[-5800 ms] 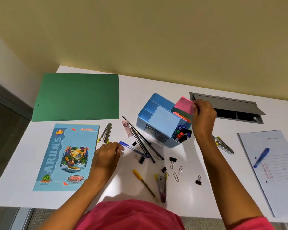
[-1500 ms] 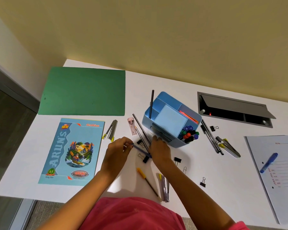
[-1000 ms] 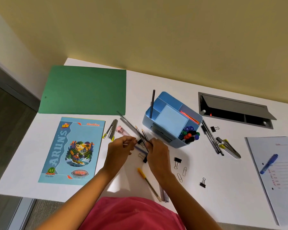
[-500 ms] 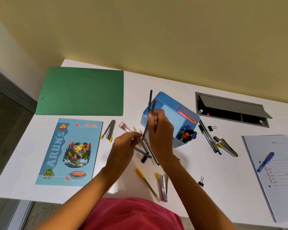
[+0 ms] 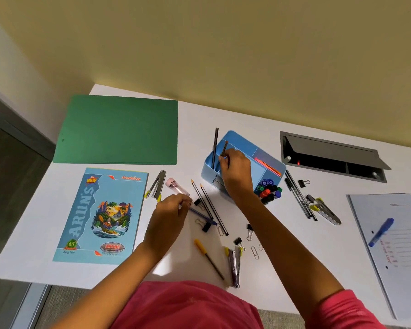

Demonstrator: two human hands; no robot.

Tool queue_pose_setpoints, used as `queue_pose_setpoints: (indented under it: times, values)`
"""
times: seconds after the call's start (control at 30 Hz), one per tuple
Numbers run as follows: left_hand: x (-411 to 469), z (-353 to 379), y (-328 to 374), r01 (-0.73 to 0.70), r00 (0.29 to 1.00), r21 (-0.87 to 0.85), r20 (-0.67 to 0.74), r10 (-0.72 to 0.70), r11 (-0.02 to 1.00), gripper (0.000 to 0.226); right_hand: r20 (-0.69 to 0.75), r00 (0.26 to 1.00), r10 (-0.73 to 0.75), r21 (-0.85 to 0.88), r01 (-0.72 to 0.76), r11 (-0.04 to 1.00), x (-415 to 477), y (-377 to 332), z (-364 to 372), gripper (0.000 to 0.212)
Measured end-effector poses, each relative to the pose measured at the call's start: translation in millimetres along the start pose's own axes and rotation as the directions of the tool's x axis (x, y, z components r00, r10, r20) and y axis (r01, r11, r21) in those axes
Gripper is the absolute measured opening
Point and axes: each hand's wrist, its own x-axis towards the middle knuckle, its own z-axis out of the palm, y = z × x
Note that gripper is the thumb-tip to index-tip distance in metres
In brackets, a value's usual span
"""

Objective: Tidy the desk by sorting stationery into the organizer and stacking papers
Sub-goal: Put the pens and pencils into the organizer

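Our right hand (image 5: 235,169) has carried a dark pencil (image 5: 224,148) up from the white desk (image 5: 294,245), set against a yellow wall (image 5: 223,55). Its fingers pinch it over the blue organizer (image 5: 205,172), at the rear-left compartment, beside a standing black pencil (image 5: 215,148). Our left hand (image 5: 169,214) pinches a blue pen (image 5: 203,216) lying on the desk.

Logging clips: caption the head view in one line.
Right hand holds a pencil in the blue organizer; left hand pinches a blue pen on the white desk.
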Motion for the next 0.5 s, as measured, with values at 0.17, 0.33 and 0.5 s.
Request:
queue_pose_setpoints:
  times: [0.17,0.33,0.5]
  values:
    - [1.0,-0.2,-1.0,0.031,0.999,-0.009,-0.012,-0.031,0.999,0.013,-0.303,0.949,-0.092,0.034,0.107,0.994,-18.9,0.0,4.0,0.012]
    - [-0.5,0.1,-1.2,0.139,0.990,-0.028,0.002,-0.139,0.990,0.016,-0.202,0.951,-0.235,0.017,0.244,0.970,-57.7,13.3,26.6,0.006]
    - [-0.1,-0.3,0.5,0.190,0.981,-0.030,0.054,-0.188,0.981,0.020,0.201,0.979,-0.045,-0.250,0.095,0.964,-74.7,42.6,60.0,0.021]
